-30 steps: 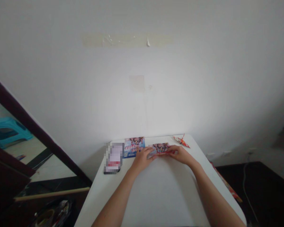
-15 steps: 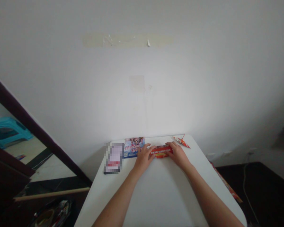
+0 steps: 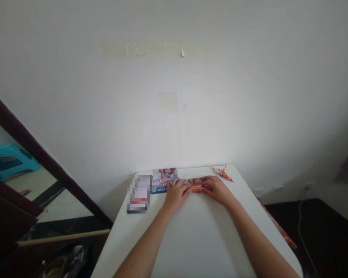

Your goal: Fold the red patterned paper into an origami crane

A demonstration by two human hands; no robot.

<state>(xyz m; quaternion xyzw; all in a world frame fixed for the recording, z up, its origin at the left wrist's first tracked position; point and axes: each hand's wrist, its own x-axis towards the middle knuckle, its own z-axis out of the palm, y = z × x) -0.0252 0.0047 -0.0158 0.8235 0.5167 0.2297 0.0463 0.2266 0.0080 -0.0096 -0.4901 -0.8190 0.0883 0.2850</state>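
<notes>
A blue plastic stool (image 3: 26, 162) stands at far left, beyond a slanting dark frame (image 3: 46, 161), with a pale pole (image 3: 63, 237) lying low beside it. On the left of a white table (image 3: 203, 231) pushed against a pale wall (image 3: 220, 96) lies a phone-like device (image 3: 140, 193), its screen blurred out. Just beside it rests a blue printed sheet (image 3: 161, 180), text and figures across its face. A person's left hand (image 3: 176, 193) overlaps that sheet's edge, its fingers slightly apart and touching the left end of a folded red printed paper (image 3: 195, 185). The paper lies near the table's far edge, between both hands. At its other end, the right hand (image 3: 219, 189) curls over, its fingers bent onto the paper; whether either hand pinches or merely presses cannot be told. Beyond the right hand sits a pointed red-and-white folded paper figure (image 3: 222, 173). At far right, a cable (image 3: 299, 216) trails down the wall.
</notes>
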